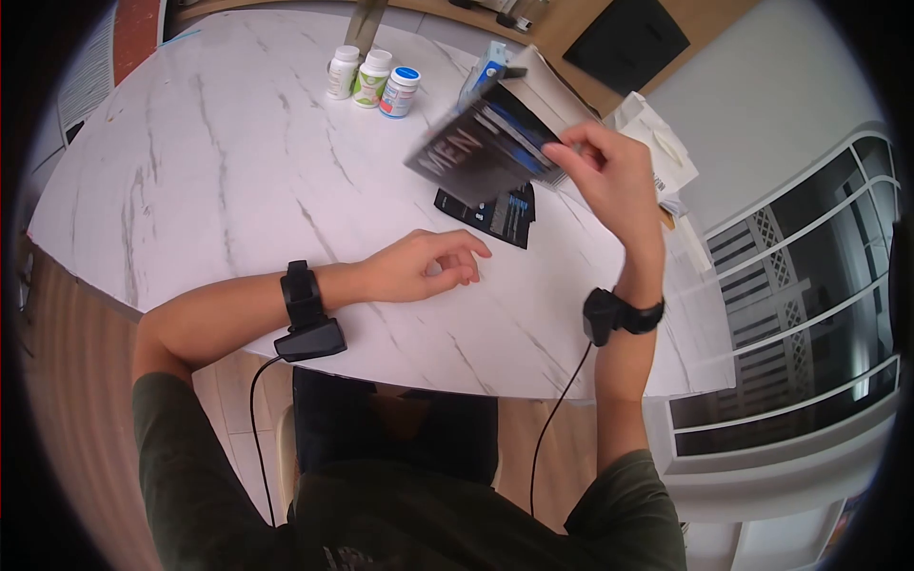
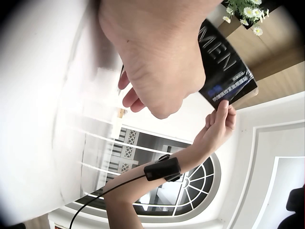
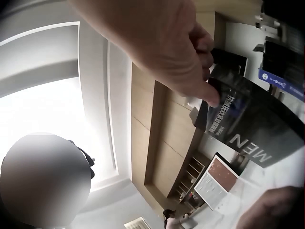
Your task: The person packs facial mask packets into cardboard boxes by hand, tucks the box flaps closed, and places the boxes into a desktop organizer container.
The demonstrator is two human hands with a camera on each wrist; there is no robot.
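The right hand (image 1: pixel 617 176) is pinching the packet (image 1: pixel 462 157) by its edge, holding it tilted above the table (image 1: pixel 257 190); handling is apparently underway. The left hand (image 1: pixel 424 266), fingers loosely bent, is holding nothing; the next move is probably calling for a steady pinch.

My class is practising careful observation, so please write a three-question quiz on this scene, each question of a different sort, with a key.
1. Which hand holds the black packet marked MEN?
2. In the head view, what colour is the lid of the rightmost small bottle? A: white; B: blue; C: green.
3. True or false: the left hand is also gripping the black packet marked MEN.

Key:
1. The right hand.
2. B.
3. False; it holds nothing.
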